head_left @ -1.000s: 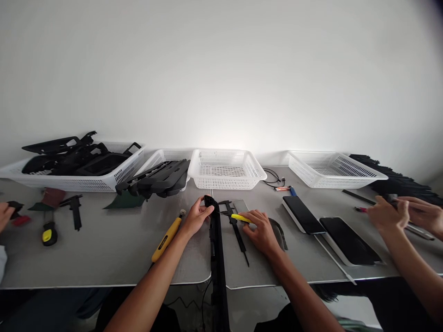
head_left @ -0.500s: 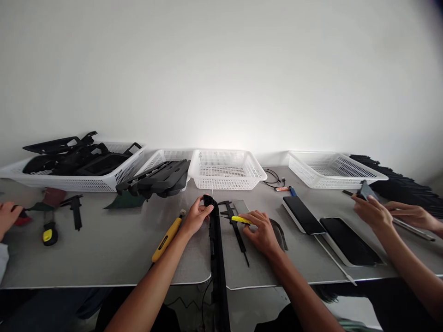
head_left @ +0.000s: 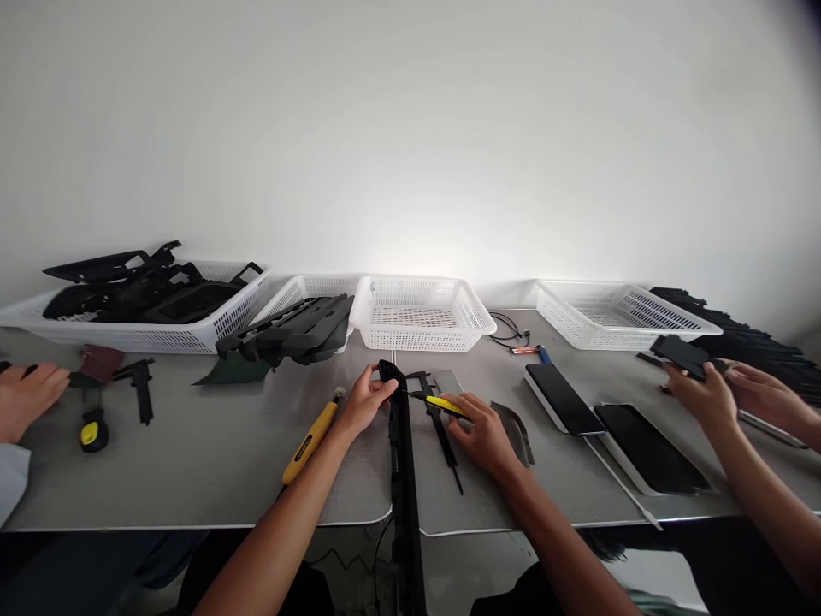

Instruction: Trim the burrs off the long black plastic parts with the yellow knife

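Note:
My left hand (head_left: 368, 400) pinches the upper end of a long, narrow black plastic trim strip (head_left: 403, 479). The strip runs down past the table's front edge. In my right hand (head_left: 481, 432) is a slim yellow-and-black craft knife (head_left: 445, 405), its thin dark tip pointing left at the strip's upper end. Whether the tip touches the plastic I cannot tell. Beneath the knife lies a black caliper (head_left: 444, 436), with a grey flat piece (head_left: 447, 382) behind it. Grey sandpaper (head_left: 513, 432) lies right of my right hand. Left of my left forearm rests a yellow-handled tool (head_left: 311, 441).
White baskets (head_left: 423, 340) line the wall; one at left (head_left: 192, 342) holds black plastic parts. Phone-like black slabs (head_left: 647, 449) and a white cable (head_left: 619, 483) lie to the right. A co-worker's hands (head_left: 705, 398) hold a dark piece there; another person's hand (head_left: 32, 398) is at far left.
My right hand has turned the craft knife slightly, so its tip sits a little higher by the strip. The left co-worker's hand moved inward; the right co-worker tilted the dark piece.

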Demonstrator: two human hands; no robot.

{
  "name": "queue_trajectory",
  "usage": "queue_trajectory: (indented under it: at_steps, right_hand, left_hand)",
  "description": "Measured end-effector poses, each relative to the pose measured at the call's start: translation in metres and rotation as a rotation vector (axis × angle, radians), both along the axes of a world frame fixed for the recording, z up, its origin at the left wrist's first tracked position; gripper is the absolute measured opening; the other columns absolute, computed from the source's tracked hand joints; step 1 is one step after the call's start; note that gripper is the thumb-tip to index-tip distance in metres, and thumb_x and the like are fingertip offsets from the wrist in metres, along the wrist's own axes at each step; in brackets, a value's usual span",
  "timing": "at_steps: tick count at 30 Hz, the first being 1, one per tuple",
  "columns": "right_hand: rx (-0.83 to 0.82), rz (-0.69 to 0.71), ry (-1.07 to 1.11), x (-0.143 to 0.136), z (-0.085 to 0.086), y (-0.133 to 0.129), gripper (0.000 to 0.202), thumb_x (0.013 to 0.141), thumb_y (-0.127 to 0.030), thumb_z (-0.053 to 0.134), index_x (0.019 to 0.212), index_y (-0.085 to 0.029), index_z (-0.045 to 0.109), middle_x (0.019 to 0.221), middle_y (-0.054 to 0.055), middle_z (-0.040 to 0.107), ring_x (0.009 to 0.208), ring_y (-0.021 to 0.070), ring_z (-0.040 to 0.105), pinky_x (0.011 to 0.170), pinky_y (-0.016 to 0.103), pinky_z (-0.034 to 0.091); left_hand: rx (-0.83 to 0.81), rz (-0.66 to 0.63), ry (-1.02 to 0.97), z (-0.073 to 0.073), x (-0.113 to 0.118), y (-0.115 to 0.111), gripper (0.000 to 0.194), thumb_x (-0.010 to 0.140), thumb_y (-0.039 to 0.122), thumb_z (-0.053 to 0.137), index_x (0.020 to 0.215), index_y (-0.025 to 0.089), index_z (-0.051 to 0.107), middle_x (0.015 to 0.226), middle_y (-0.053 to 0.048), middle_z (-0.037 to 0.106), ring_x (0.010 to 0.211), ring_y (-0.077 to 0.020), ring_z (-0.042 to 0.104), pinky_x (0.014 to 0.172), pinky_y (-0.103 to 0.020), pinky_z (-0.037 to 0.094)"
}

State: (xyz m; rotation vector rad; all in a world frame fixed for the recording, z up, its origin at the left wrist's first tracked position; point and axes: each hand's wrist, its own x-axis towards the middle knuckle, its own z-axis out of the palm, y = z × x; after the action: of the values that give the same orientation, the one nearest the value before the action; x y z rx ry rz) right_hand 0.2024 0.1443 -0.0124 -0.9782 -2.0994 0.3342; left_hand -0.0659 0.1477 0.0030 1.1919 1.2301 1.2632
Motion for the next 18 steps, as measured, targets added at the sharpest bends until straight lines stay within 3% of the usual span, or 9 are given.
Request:
queue_trajectory:
  at_steps: [18]
  right_hand:
    - [-0.004,0.045,-0.022,-0.0025,0.0034,-0.0013,0.039,0.09,-0.012,0.055,0.123,-0.024,0.07,0.103,0.005,0.072,0.095,0.0213,0.069,0.083,0.031,0.056]
  left_hand:
    - [-0.005,-0.005,-0.005,0.0019,0.0006,-0.0013,0.066,0.08,0.06,0.078,0.126,0.02,0.05,0.071,0.004,0.069,0.062,-0.0171,0.063,0.061,-0.027,0.046]
